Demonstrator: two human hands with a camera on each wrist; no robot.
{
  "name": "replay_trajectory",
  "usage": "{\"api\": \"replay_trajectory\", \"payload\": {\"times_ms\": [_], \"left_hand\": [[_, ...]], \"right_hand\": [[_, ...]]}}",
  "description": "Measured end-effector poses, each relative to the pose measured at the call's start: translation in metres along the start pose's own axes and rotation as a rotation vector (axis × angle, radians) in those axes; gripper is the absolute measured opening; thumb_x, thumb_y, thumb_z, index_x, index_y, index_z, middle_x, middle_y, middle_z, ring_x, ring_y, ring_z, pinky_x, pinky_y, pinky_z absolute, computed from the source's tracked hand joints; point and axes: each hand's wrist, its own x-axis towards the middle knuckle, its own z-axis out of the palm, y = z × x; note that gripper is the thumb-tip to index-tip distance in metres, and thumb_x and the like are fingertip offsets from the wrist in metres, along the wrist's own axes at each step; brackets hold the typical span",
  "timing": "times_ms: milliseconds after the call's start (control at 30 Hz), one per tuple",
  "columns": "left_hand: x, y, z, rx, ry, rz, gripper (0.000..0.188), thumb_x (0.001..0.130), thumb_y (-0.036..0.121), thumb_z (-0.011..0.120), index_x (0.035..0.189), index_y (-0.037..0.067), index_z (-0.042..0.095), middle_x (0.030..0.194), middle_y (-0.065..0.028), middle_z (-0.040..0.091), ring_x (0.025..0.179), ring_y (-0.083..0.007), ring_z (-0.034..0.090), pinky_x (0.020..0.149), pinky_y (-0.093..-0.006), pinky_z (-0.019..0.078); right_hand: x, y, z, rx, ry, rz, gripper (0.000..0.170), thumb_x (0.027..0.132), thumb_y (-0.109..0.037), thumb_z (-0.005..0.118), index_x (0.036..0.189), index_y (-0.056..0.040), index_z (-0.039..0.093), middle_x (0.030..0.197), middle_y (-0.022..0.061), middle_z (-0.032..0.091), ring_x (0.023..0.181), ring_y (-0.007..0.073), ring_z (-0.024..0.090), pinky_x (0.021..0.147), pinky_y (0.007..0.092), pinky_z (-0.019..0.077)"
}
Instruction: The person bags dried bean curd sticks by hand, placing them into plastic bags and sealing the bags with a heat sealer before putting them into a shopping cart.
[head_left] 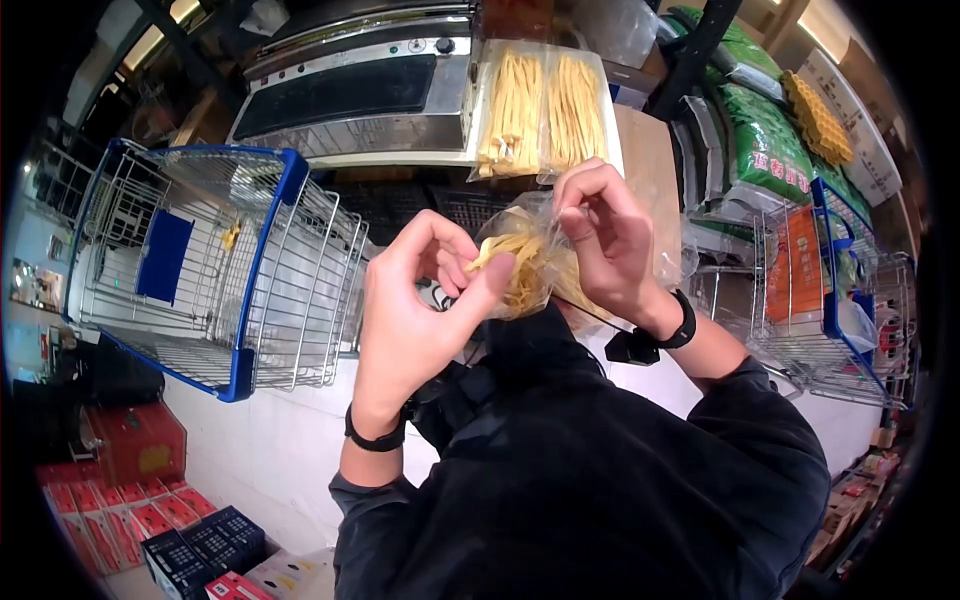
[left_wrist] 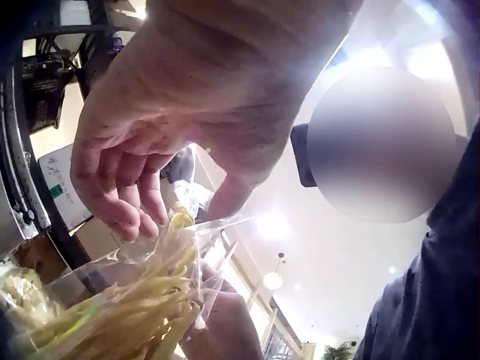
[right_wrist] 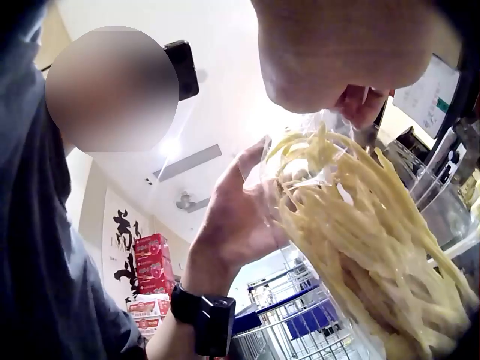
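A clear plastic bag (head_left: 540, 215) of yellow dried bean curd sticks (right_wrist: 360, 217) is held up in front of the person's chest. The left hand (head_left: 415, 300) has its thumb and curled fingers around the end of a stick at the bag's mouth. In the left wrist view, that yellow end shows between the left hand's (left_wrist: 202, 112) thumb and fingertips. On the other side, the right hand (head_left: 610, 240) pinches the edge of the bag. Its fingertips are partly hidden in the right wrist view, where the sticks hang below the hand.
Two more bags of sticks (head_left: 515, 110) lie on a white board beyond the hands, beside a steel appliance (head_left: 350, 95). Shopping carts stand left (head_left: 230, 260) and right (head_left: 830, 280). Green sacks (head_left: 750, 140) are stacked at the far right; boxes (head_left: 200, 550) sit at lower left.
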Motion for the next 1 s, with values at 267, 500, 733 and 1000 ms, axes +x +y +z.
{"api": "replay_trajectory", "payload": {"times_ms": [267,500,733,1000], "left_hand": [[0.002,0.005,-0.01,-0.095,-0.064,-0.18,0.029,0.09,0.024,0.083,0.085,0.004,0.062,0.069,0.005,0.06,0.063,-0.001,0.053,0.059,-0.019,0.0423],[0.007,-0.001,-0.032,-0.308,-0.263,-0.34,0.015,0.099,0.013,0.07,0.093,0.0,0.066,0.074,0.0028,0.064,0.064,-0.0011,0.058,0.059,-0.0183,0.046],[0.007,-0.007,-0.044,-0.241,-0.259,-0.25,0.013,0.101,0.008,0.064,0.095,-0.003,0.068,0.077,0.0005,0.066,0.067,-0.0033,0.06,0.062,-0.0198,0.0491],[0.019,-0.018,-0.058,-0.509,-0.432,-0.39,0.01,0.099,0.005,0.066,0.095,-0.003,0.069,0.08,-0.0033,0.07,0.07,-0.0074,0.066,0.063,-0.0213,0.0515]], "right_hand": [[0.0,0.001,0.012,-0.013,0.008,-0.025,0.013,0.093,0.01,0.062,0.096,0.0007,0.055,0.092,0.0101,0.059,0.079,0.0192,0.058,0.073,0.029,0.0482],[0.002,0.004,0.023,-0.022,-0.043,-0.108,0.023,0.083,0.019,0.062,0.095,0.0009,0.055,0.091,0.0122,0.059,0.079,0.0243,0.059,0.074,0.0308,0.0492],[0.002,0.004,0.029,0.015,-0.133,-0.132,0.025,0.08,0.019,0.061,0.096,0.001,0.056,0.09,0.0122,0.059,0.08,0.0262,0.058,0.075,0.0326,0.0492],[-0.002,0.01,0.034,0.171,-0.173,0.001,0.015,0.09,0.013,0.06,0.098,0.0007,0.056,0.092,0.0094,0.059,0.082,0.0217,0.057,0.078,0.0311,0.0478]]}}
